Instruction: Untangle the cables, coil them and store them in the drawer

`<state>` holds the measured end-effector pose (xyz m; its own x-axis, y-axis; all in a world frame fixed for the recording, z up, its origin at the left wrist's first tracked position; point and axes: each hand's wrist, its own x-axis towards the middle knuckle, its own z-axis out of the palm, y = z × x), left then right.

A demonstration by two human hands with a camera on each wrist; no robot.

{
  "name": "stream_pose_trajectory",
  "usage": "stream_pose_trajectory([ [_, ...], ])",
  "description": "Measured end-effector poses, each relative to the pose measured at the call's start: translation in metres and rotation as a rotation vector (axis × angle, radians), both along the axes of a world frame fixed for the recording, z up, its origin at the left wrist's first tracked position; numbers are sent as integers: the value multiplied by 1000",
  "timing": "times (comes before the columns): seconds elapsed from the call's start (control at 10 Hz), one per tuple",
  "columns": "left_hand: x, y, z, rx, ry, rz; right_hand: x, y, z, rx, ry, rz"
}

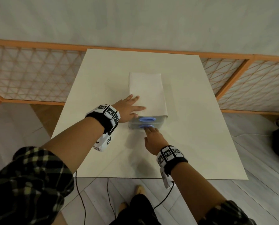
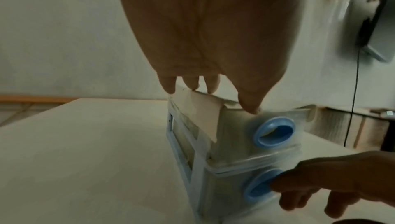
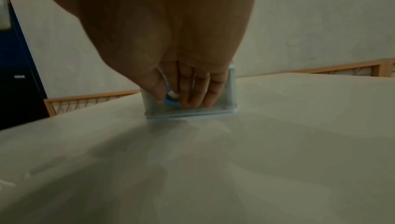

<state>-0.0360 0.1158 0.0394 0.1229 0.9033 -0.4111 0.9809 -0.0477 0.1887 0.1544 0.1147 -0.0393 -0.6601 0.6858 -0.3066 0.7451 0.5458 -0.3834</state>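
White table (slatted screen behind)

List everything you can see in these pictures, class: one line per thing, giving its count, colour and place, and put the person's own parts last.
Table: one, cream white, centre of the head view.
Drawer unit: one, translucent with a white paper-covered top, mid-table, two drawers stacked.
Upper drawer handle: one, blue oval, on the unit's front.
Lower drawer handle: one, blue oval, under the upper one.
Lattice screen: wooden orange frames, beyond the table.
Cords: black, thin, hanging to the floor below the wrists.
Cables to coil: none visible.
Wrist bands: two, black with white marker tiles.
Left hand: flat on the unit's top.
Right hand: fingers at the lower handle.
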Motion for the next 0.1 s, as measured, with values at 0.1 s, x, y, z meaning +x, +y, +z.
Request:
stream_pose_trajectory([
  [0.1,2,-13,-2,296,-179,117,16,-10,10,63,104,-66],
])
